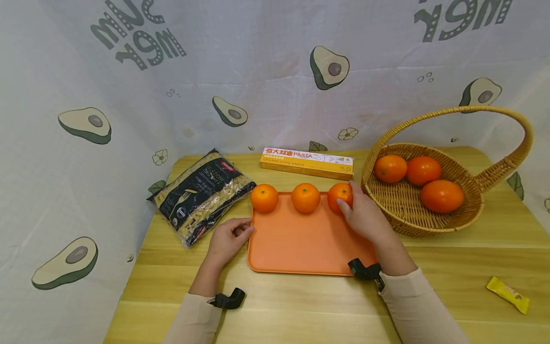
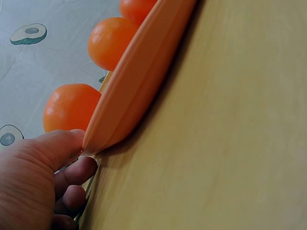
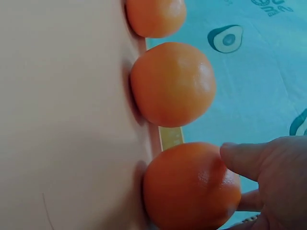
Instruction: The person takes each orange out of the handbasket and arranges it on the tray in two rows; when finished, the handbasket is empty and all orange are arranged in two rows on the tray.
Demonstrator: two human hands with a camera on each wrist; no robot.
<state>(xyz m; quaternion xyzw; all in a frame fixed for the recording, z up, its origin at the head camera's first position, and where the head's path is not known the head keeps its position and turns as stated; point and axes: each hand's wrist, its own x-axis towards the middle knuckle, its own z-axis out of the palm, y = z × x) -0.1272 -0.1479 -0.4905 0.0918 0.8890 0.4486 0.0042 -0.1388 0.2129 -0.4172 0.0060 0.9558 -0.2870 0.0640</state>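
Three oranges stand in a row along the far edge of an orange tray (image 1: 309, 243). The left orange (image 1: 264, 198) sits at the tray's corner, and the middle orange (image 1: 305, 198) stands between its neighbours. My right hand (image 1: 365, 212) grips the right orange (image 1: 339, 197), thumb on its near side and fingers round its right side. In the right wrist view this orange (image 3: 192, 187) rests on the tray surface. My left hand (image 1: 227, 241) pinches the tray's left rim, its thumb at the edge and the other fingers curled below, as the left wrist view shows.
A wicker basket (image 1: 404, 227) with a tall handle holds three orange-red fruits at the right. A pasta box (image 1: 307, 163) lies behind the tray. Left of it lies a dark bag of pasta (image 1: 202, 193). A yellow wrapped bar (image 1: 508, 295) lies at the right front.
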